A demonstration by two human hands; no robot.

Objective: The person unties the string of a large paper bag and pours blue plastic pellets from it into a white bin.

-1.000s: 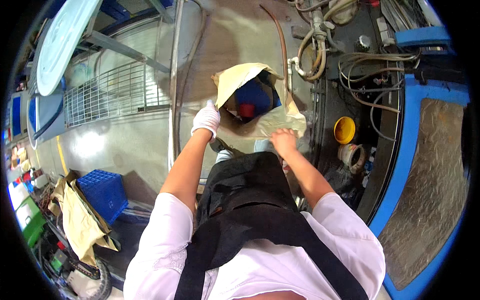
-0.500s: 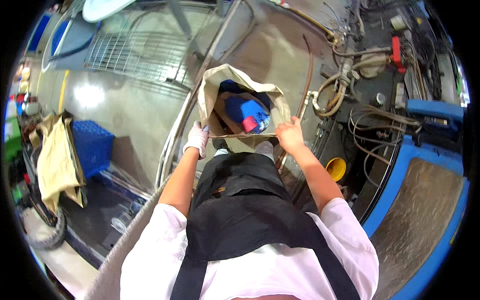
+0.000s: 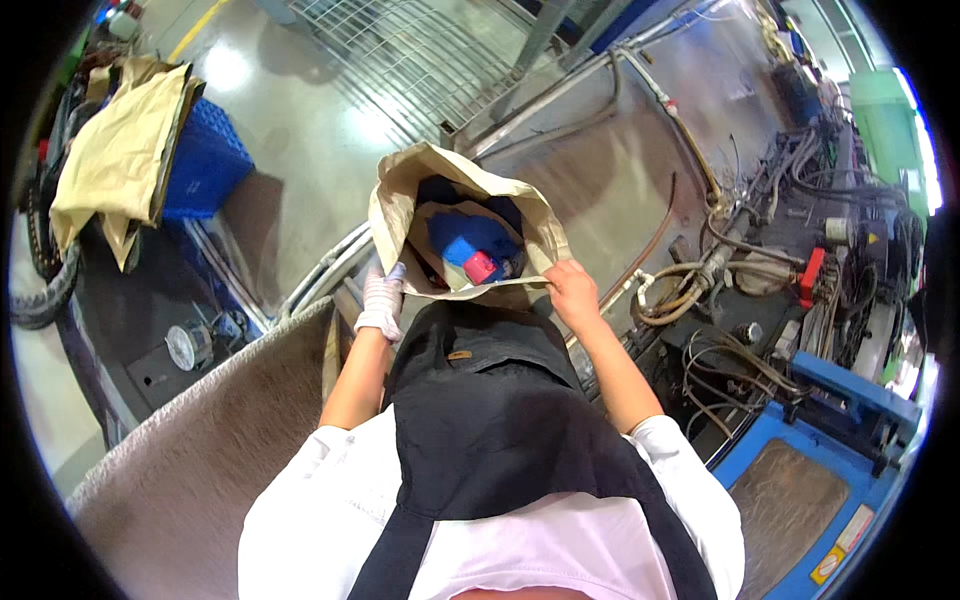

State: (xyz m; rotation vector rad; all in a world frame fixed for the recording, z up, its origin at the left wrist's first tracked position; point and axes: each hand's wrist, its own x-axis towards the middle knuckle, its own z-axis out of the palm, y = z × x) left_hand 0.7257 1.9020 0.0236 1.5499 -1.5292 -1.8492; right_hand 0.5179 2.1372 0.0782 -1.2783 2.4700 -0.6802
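A large tan sack [image 3: 550, 238], its mouth wide, hangs in front of my black apron. My left hand [image 3: 381, 300], in a pale glove, grips the near left part of its rim. At the near right corner my bare right hand [image 3: 573, 291] pinches the rim. Down inside lie a blue item [image 3: 458, 236], perhaps cloth or plastic, and a small red item [image 3: 481, 267]; their exact kinds cannot be made out. Darker stuff fills the sack's far inner side. The sack's bottom is hidden.
Folded tan sacks [image 3: 120, 160] lie over a blue crate [image 3: 208, 165] at the left. A wire rack [image 3: 400, 60] stands ahead. Hoses and cables [image 3: 720, 370] tangle at the right, beside a blue-framed machine part [image 3: 790, 500]. A rough brown panel [image 3: 230, 420] rises at my left.
My view has turned to the right, so the surroundings have shifted. Both hands keep their hold on the sack's rim, and the sack now sits a little further left in view.
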